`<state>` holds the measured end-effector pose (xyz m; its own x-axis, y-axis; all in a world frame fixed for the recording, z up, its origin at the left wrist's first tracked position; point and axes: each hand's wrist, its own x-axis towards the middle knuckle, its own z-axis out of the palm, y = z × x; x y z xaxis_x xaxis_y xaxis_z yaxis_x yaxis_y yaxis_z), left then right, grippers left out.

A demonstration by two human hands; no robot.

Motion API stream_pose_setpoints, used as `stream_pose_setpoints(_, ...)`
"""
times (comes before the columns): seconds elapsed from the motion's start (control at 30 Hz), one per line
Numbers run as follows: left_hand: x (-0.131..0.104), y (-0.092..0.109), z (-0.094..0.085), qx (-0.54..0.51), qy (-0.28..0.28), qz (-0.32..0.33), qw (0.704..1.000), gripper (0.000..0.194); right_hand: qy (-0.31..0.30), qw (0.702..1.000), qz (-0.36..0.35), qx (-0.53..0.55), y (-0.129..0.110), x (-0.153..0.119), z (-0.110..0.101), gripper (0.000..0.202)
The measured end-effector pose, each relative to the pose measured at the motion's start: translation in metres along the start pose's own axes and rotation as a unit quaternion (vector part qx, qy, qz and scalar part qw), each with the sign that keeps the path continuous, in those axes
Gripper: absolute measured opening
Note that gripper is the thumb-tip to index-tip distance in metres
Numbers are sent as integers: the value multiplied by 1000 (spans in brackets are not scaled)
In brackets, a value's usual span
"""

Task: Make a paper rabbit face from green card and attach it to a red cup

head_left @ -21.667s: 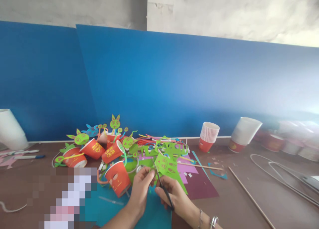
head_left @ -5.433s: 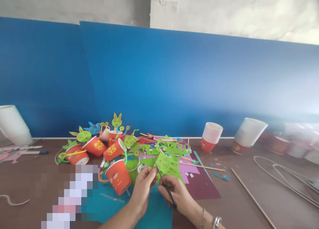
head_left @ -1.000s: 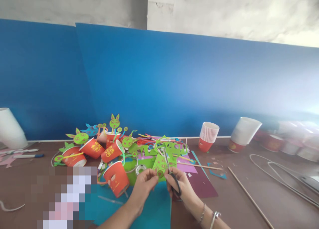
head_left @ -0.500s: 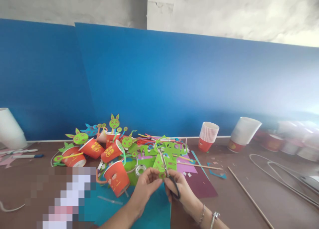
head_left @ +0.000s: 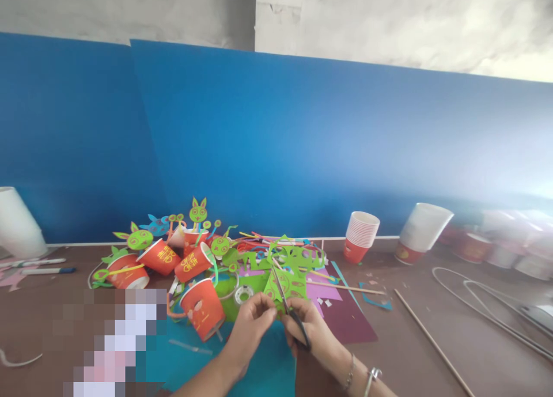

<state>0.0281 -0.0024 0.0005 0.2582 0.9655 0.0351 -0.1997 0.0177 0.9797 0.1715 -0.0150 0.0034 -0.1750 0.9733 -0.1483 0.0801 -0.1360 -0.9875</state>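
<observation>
My right hand [head_left: 314, 326] is closed around a pair of scissors [head_left: 301, 329] with dark handles, its metal blades pointing up and away. My left hand [head_left: 254, 326] is closed in a pinch at a small piece of green paper, mostly hidden by the fingers. Just beyond the hands lies a green paper sheet [head_left: 297, 283] with rabbit faces drawn on it; the blades overlap it in view. Beneath my hands a teal sheet [head_left: 270, 356] covers part of the table. A tilted red paper cup [head_left: 202, 309] lies left of my left hand, near a tape roll [head_left: 244, 295].
More red cups [head_left: 159, 257] with green rabbit faces crowd the left. Stacked cups [head_left: 362, 235] stand at the back right, before a blue panel [head_left: 268, 143]. A wooden stick [head_left: 432, 339] and a looped cable [head_left: 484, 310] lie at right. Markers [head_left: 47, 270] lie far left.
The small green piece with a drawn heart, visible between my fingertips before, is now mostly hidden. The scissors have shifted slightly left and my right fingers have moved a little.
</observation>
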Motion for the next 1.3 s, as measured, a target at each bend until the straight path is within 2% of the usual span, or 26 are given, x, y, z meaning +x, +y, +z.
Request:
stream_pose_setpoints(0.47, 0, 2, 3, -10, -13, -27, 999, 33, 41, 997, -41, 59, -1, 2, -2, 44)
stream_pose_setpoints(0.67, 2, 0, -1, -49, 50, -15, 997, 30, -24, 998, -60, 25, -8, -7, 4, 36)
stream_pose_setpoints(0.8, 1, -1, 0, -94, 60, -23, 993, 27, -50, 998, -42, 0, -8, -10, 8, 34)
stream_pose_setpoints(1.03, -4, 4, 4, -156, 27, -44, 986, 27, -57, 997, -51, -6, -5, -9, 8, 31)
stream_pose_setpoints(1.3, -2, 6, 2, -177, -16, -40, 983, 26, -77, 995, -60, 8, -13, -12, 7, 32)
